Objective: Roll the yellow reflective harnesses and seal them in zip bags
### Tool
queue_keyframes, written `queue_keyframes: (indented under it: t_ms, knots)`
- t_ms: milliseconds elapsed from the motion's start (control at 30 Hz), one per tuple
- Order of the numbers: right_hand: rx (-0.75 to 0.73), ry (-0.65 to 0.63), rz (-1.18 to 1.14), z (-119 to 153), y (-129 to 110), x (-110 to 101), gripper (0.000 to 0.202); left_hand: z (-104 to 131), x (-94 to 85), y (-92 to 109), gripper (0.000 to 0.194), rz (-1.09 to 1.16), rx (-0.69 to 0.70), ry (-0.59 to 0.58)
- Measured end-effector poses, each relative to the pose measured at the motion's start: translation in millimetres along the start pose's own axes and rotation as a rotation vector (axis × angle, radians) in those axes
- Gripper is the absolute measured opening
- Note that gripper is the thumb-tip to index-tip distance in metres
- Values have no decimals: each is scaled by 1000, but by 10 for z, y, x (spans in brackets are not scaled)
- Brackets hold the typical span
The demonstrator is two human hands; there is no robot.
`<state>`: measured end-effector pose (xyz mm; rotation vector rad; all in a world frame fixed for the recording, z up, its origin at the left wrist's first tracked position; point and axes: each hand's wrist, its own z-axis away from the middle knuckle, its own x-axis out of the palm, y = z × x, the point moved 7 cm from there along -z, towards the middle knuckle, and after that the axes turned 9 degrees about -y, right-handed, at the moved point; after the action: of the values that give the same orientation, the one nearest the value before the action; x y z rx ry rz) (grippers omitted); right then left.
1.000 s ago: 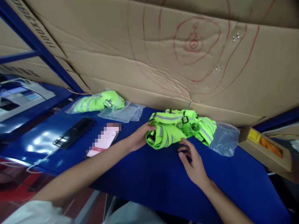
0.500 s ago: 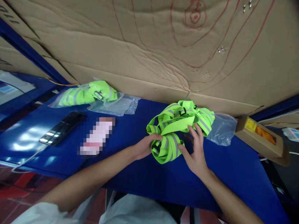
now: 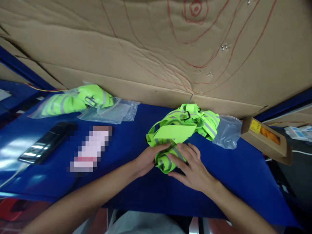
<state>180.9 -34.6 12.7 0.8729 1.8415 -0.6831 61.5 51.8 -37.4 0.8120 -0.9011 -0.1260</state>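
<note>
- Both hands have closed in since half a second ago: left hand (image 3: 146,159) and right hand (image 3: 192,167) now clasp the near end of the loose neon strap bundle (image 3: 180,130).
- Two bundles: second strap bundle (image 3: 73,100) sits inside a clear bag (image 3: 109,112).
- One empty bag (image 3: 227,131), one black phone (image 3: 46,143), one cardboard box (image 3: 265,139).
- Blue table (image 3: 136,185), cardboard wall (image 3: 122,42) behind.
</note>
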Motion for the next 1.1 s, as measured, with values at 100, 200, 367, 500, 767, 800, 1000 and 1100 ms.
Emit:
queue_keyframes:
  t_ms: [100, 200, 367, 500, 767, 800, 1000, 1100]
  knots:
    - [-75, -2, -22, -42, -92, -15, 47, 15, -4, 37, 47, -6, 17, -29]
    - [-166, -5, -60, -53, -189, -50, 38, -7, -44, 158, 44, 44, 32, -63]
    - [-115, 200, -132, 37, -126, -292, 26, 21, -189, 552, 25, 257, 263, 86]
    - [-85, 256, -77, 14, -126, -372, 21, 66, -64, 578, 22, 281, 291, 24]
    - [-3, -16, -89, -99, -34, -45, 30, 100, -203, 760, 28, 133, 362, 76]
    - [6, 9, -112, -76, -7, -66, 27, 82, -257, 775, 30, 56, 339, 107]
    - [20, -147, -152, -24, 32, 31, 38, 42, -409, 801, 74, -799, 87, 147]
    - [31, -241, -139, -11, 44, 130, 48, 201, -406, 1066, 68, -1331, 237, 305]
